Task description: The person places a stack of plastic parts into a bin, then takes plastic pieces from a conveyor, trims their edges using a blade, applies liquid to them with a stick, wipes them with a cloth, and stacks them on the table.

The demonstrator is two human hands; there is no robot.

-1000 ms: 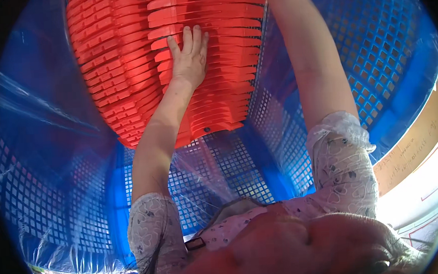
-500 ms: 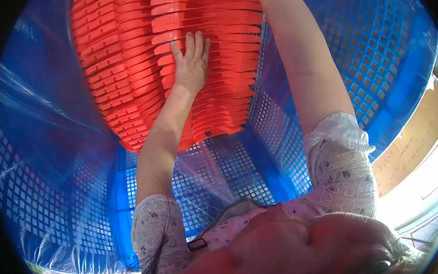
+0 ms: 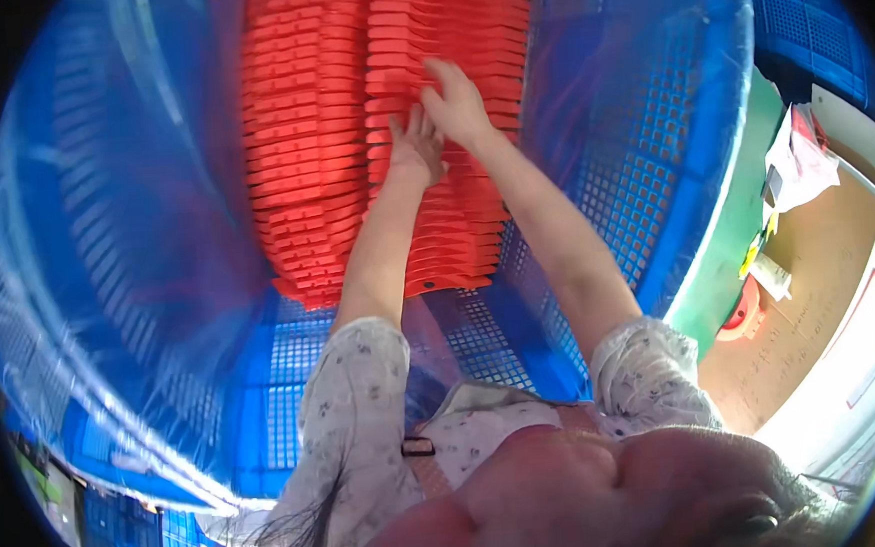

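Observation:
A dense stack of flat red plastic pieces (image 3: pixel 310 151) stands in rows inside a blue mesh-walled crate (image 3: pixel 642 176). Both my arms reach into the crate over it. My left hand (image 3: pixel 418 154) rests on the near part of the stack, its fingers spread and nothing seen in them. Just beyond and to the right is my right hand (image 3: pixel 457 104), its thumb and forefinger apart above the pieces. The two hands almost touch. The other fingers of my right hand are partly hidden.
Clear plastic film (image 3: pixel 164 220) lines the crate and hangs over its sides. Outside, at right, lie a brown board (image 3: pixel 816 320) with handwriting, a round red object (image 3: pixel 745 307) and a crumpled white sheet (image 3: pixel 801 163). Another blue crate (image 3: pixel 813 25) stands at the far right.
My right hand has come into view from beyond the top edge and is beside my left. The view has shifted, showing more of the area right of the crate.

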